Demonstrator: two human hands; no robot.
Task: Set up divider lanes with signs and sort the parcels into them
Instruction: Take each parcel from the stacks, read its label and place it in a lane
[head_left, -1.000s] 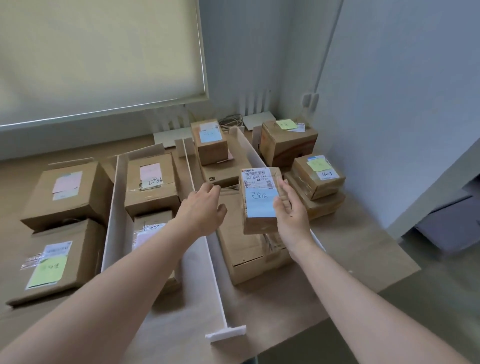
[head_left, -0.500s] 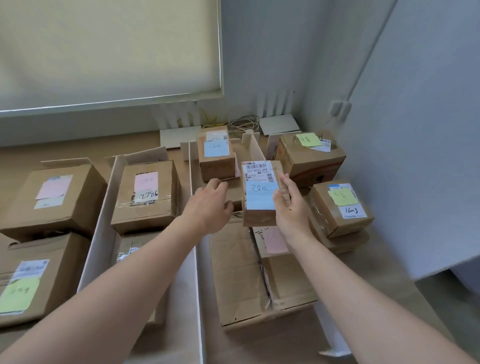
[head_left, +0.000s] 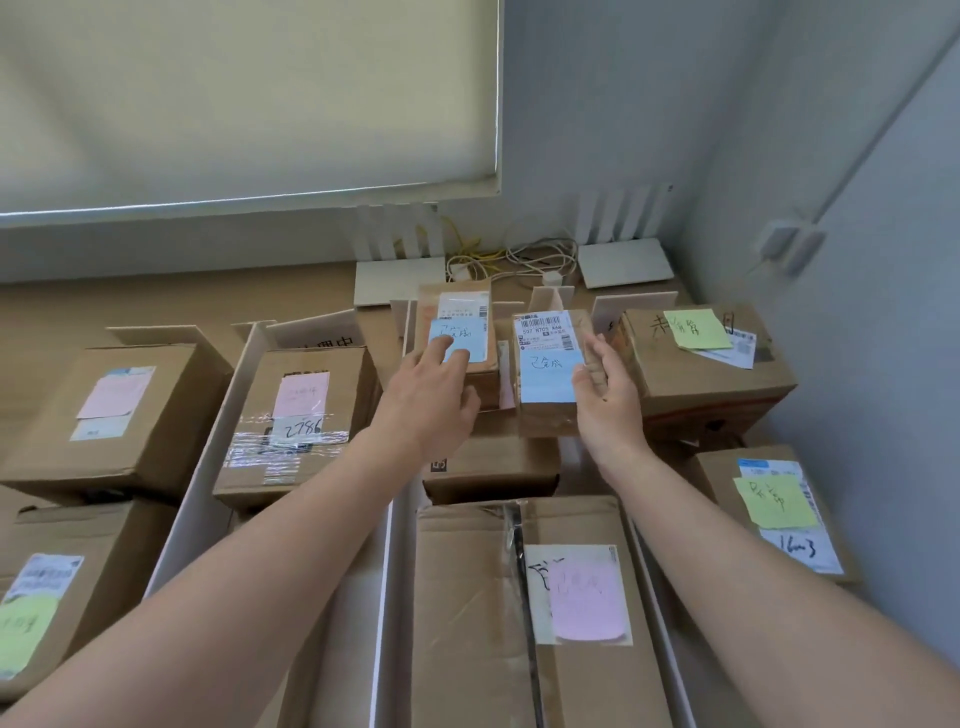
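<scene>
Nearest the camera, between two white divider boards (head_left: 387, 587), lies a long flat carton (head_left: 483, 623) with a pink sticky note (head_left: 586, 603) on its white label. Left of that carton, past the divider, sit a box with a green note (head_left: 26, 631) and, further back, a taped box marked 2786 (head_left: 298, 415) with a pink note, and beyond another divider (head_left: 208, 457) a box with a pale pink note (head_left: 111, 397). Right of the long carton stands a box with a green note and 1603 written on it (head_left: 779, 506).

Behind the long carton, the right hand (head_left: 605, 395) grasps a small parcel with a blue note (head_left: 548, 374) by its right side, fingers curled along the edge and thumb on the blue note; the parcel is held over a low brown box (head_left: 491, 467) in the same lane. Just left of that parcel, the left hand (head_left: 428, 400) reaches to a second small parcel with a blue note (head_left: 457, 332), its straight fingertips (head_left: 441, 345) pressing on the note, gripping nothing. The two small parcels stand side by side, close together.

Right of the held parcel sits a larger box with a green note (head_left: 696, 345). Further back are upright white sign cards (head_left: 631, 309), two white flat devices (head_left: 623, 262) with tangled cables (head_left: 519, 254), a wall and a drawn window blind (head_left: 234, 93).
</scene>
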